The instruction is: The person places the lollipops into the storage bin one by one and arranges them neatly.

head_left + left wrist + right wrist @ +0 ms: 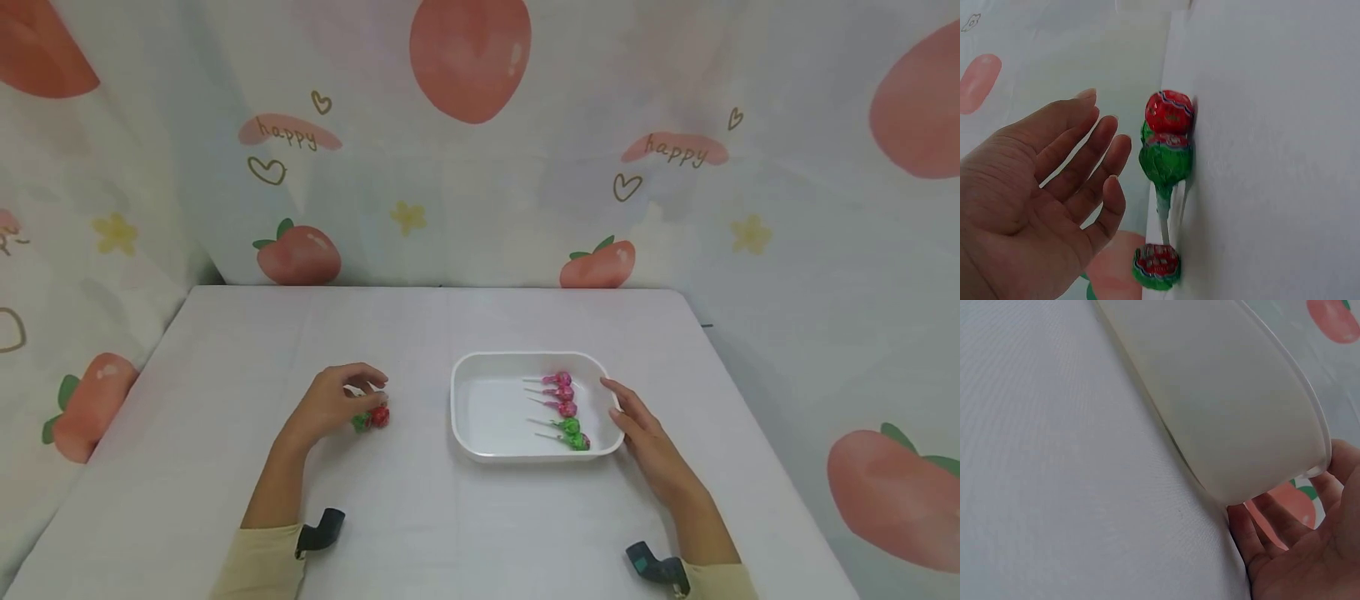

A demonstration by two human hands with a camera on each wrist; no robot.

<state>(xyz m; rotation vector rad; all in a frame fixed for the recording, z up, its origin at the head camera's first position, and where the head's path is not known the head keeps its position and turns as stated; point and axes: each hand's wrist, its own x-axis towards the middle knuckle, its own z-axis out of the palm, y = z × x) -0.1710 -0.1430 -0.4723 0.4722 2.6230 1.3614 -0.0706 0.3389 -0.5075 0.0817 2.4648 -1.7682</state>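
Note:
My left hand (pixel 337 404) hovers at a small group of wrapped lollipops on the left of the table. In the left wrist view its fingers are loosely bent and apart from them. A red lollipop (pixel 1169 112) and a green lollipop (pixel 1166 162) lie close together, and another green-and-red lollipop (pixel 1157 267) lies nearer the wrist. My right hand (pixel 648 437) holds the right end of a white tray (pixel 487 417), thumb at the rim and fingers against the outer wall (pixel 1241 425). Inside, three pink lollipops (pixel 562 393) and two green lollipops (pixel 572 427) lie in a column, sticks pointing left.
A white cloth covers the table (pixel 405 517). Behind and beside it hangs a curtain (pixel 487 192) printed with peaches. Black wrist mounts (pixel 321 532) sit at both sleeves. Between the loose lollipops and the tray lies a stretch of white cloth.

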